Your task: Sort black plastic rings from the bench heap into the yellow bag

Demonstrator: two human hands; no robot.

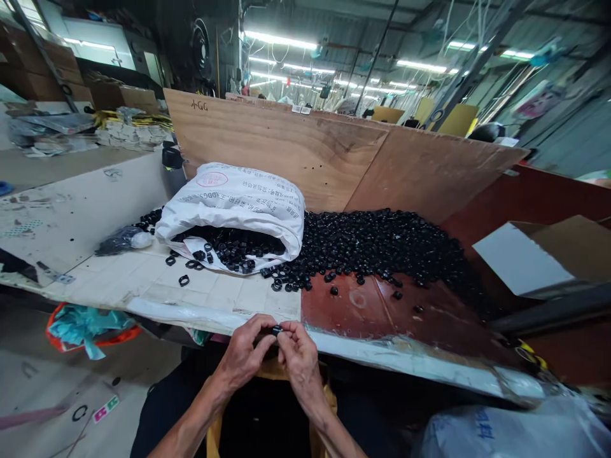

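Observation:
A small black ring-like part (pixel 277 330) is pinched between the fingertips of both hands, just above the table's front edge. My left hand (pixel 245 350) grips it from the left with thumb and forefinger. From the other side, my right hand (pixel 300 359) holds it the same way. Beyond them lies a white woven sack (pixel 238 194) on its side, its mouth facing me, with black rings (pixel 233 248) spilling out. To its right spreads a large heap of similar black parts (pixel 377 245). Below my hands, a yellow-rimmed bag or container (pixel 214 436) sits between my legs, its inside dark.
Wooden boards (pixel 286 140) wall the table's back. An open cardboard box (pixel 548 254) stands at the right. A dark plastic bag (pixel 121 240) lies left of the sack. On the floor at left is an orange-rimmed container (pixel 55 331) with turquoise plastic; a translucent bag (pixel 520 429) is lower right.

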